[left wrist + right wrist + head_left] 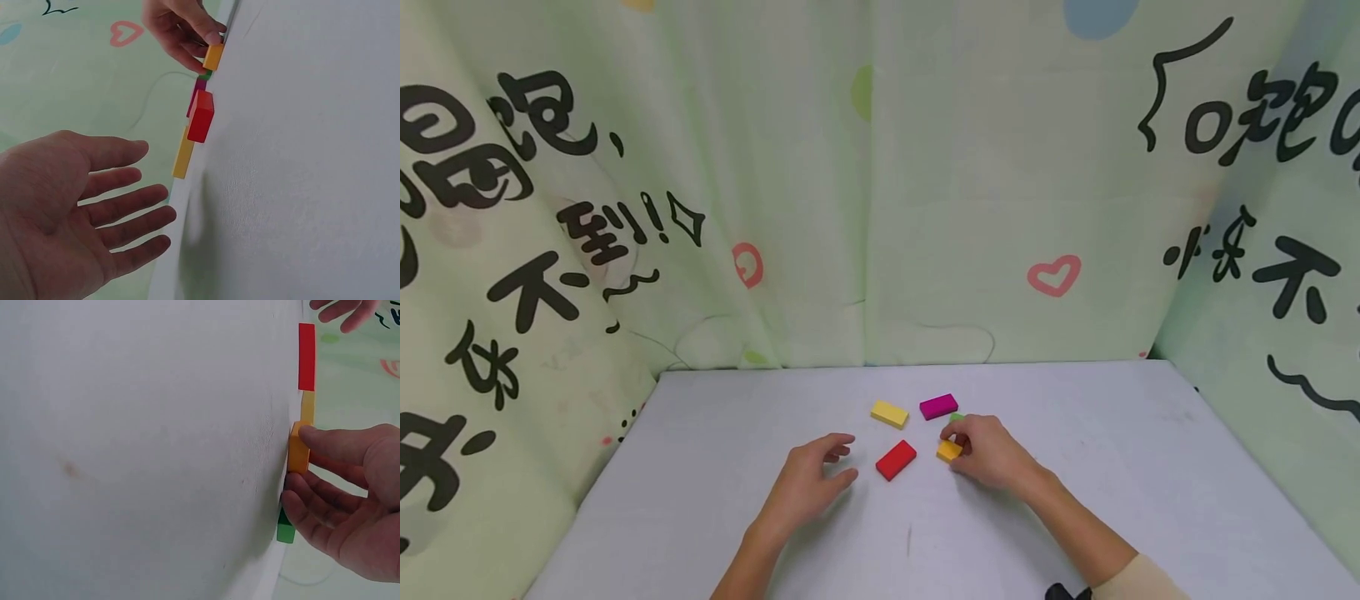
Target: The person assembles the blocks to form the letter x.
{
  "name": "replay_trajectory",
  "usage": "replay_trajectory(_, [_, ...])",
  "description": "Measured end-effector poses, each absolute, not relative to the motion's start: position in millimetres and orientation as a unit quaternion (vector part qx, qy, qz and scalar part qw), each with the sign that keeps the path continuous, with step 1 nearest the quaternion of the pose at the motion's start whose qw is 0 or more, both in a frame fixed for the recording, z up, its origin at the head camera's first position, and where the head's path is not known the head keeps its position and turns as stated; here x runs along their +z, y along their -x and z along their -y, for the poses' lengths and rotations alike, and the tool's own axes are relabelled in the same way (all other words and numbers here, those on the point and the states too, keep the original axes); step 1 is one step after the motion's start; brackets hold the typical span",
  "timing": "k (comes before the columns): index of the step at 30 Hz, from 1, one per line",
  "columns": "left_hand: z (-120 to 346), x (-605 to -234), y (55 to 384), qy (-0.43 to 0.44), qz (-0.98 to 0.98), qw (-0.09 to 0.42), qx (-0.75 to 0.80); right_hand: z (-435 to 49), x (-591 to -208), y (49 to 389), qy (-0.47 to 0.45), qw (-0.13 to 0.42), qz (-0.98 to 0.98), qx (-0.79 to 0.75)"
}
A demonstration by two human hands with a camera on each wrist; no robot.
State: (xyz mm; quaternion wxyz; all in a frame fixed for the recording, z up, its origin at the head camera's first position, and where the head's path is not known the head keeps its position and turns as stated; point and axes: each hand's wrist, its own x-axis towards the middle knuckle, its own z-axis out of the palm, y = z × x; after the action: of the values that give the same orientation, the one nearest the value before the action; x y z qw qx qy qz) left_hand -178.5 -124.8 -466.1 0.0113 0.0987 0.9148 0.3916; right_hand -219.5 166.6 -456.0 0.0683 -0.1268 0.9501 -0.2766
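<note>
My right hand [992,452] pinches an orange block [949,451] between thumb and fingers at the table surface, right of a red block [896,460]. Just beyond those fingers a green block [285,532] is partly hidden by the hand. To the left of the red block, my left hand [811,483] is held with fingers extended, touching nothing; its palm and spread fingers show in the left wrist view. Farther back lie a yellow block [890,414] and a magenta block [938,407].
The blocks lie on a white table [865,550]. Behind it and along both sides hangs a pale green curtain [955,183] printed with black characters and hearts. A small black object [1060,592] shows by the right sleeve at the bottom edge.
</note>
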Motion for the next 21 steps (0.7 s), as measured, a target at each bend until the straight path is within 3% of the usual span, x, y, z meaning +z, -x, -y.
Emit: replay_trajectory(21, [123.8,-470.2,180.5,-0.103,-0.916,0.026,0.387,-164.5,-457.4,225.6,0.145,0.058,-0.952,-0.264])
